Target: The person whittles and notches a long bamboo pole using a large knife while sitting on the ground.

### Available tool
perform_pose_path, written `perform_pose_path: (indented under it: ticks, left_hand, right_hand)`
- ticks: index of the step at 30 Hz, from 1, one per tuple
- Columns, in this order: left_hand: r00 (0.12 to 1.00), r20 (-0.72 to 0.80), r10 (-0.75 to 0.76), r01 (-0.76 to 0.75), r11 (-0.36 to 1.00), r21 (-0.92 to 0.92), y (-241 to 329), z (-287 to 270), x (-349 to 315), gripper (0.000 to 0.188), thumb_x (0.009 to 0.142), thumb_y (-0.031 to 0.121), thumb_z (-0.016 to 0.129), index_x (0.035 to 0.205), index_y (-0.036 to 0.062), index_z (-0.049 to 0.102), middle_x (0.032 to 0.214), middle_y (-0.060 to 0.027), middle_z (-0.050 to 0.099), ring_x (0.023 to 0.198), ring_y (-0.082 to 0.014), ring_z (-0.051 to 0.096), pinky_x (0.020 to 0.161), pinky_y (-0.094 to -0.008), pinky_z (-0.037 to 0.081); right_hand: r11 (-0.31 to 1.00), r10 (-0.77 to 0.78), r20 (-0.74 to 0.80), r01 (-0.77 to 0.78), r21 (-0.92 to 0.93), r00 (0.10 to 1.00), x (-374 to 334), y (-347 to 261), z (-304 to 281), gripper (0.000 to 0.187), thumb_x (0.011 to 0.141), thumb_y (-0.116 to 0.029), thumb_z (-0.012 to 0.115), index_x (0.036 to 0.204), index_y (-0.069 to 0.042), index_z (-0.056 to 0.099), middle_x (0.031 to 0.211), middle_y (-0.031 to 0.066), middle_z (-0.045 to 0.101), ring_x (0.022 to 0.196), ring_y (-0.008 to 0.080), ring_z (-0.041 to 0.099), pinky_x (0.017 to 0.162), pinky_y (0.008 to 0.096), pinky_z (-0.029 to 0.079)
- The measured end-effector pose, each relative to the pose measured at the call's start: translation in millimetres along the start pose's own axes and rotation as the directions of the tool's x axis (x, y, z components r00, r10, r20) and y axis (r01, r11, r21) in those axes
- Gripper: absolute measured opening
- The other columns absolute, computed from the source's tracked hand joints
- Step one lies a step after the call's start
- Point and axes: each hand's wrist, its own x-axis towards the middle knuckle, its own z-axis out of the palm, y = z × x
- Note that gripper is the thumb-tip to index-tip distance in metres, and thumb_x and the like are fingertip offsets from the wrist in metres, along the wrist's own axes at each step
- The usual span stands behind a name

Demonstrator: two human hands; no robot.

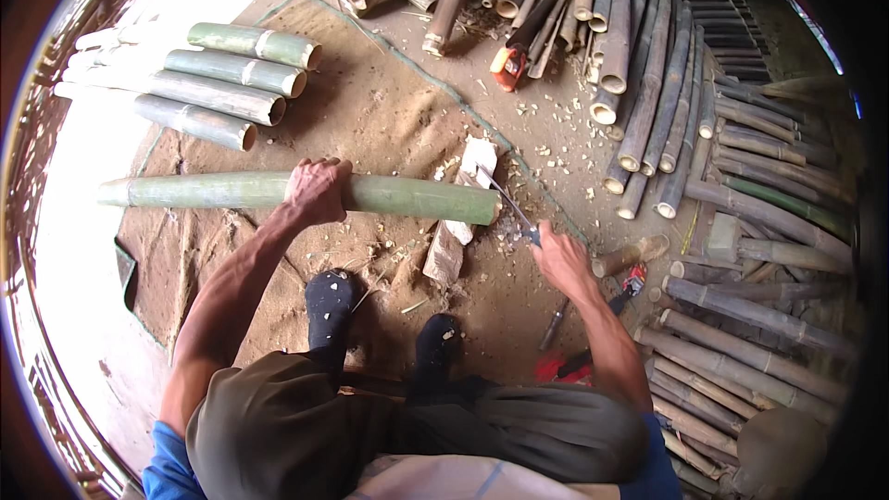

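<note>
A thick green bamboo pole (417, 196) lies crosswise in front of me, its right end resting on a pale, chipped wood block (444, 257). My left hand (318, 191) is closed over the top of the pole near its middle. Just beyond the pole's right end, my right hand (562, 259) grips the dark handle of a knife (515, 207). Its long, thin blade slants up and left, past the cut end towards the block's far part. Whether the blade touches the bamboo I cannot tell.
Cut green bamboo lengths (236, 71) lie at the far left on brown sacking (370, 93). Brown bamboo poles (639, 83) are piled at the back and right. An orange-handled tool (507, 67) and a red-and-black tool (633, 280) lie among wood chips. My feet (331, 301) are near the block.
</note>
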Motion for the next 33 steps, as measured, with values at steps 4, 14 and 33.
perform_pose_path:
  ticks: [4,14,33]
  left_hand:
    - [0.935,-0.347,0.068,-0.027,0.992,0.121,-9.1,26.8,-35.7,0.050,0.068,0.016,0.084,0.113,0.0094,0.062,0.110,-0.0122,0.067,0.108,-0.0316,0.064,0.098,-0.0467,0.046]
    - [0.995,0.068,0.069,-0.074,0.995,0.073,-34.2,-18.8,-15.1,0.065,0.053,0.022,0.093,0.112,0.0127,0.066,0.095,-0.0104,0.075,0.092,-0.0360,0.072,0.084,-0.0493,0.054]
    - [0.992,0.071,0.100,-0.108,0.986,0.125,-28.5,-25.4,12.4,0.062,0.056,0.023,0.094,0.107,0.0126,0.061,0.098,-0.0082,0.071,0.091,-0.0307,0.070,0.080,-0.0452,0.055]
  right_hand:
    - [0.960,0.021,-0.169,0.028,0.278,0.985,-8.7,-62.5,-38.1,0.031,0.103,-0.023,0.065,0.114,0.001,0.049,0.083,0.0252,0.070,0.069,0.0364,0.072,0.061,0.0474,0.058]
    - [0.855,-0.232,-0.443,0.398,0.332,0.866,45.6,-81.8,23.9,0.062,0.084,-0.002,0.084,0.138,-0.004,0.055,0.128,0.0203,0.066,0.103,0.0371,0.074,0.088,0.0449,0.065]
    - [0.837,0.070,-0.215,0.060,0.544,0.974,-1.5,-87.0,-23.0,0.029,0.101,-0.019,0.073,0.118,-0.004,0.054,0.089,0.0132,0.070,0.070,0.0232,0.069,0.055,0.0362,0.057]
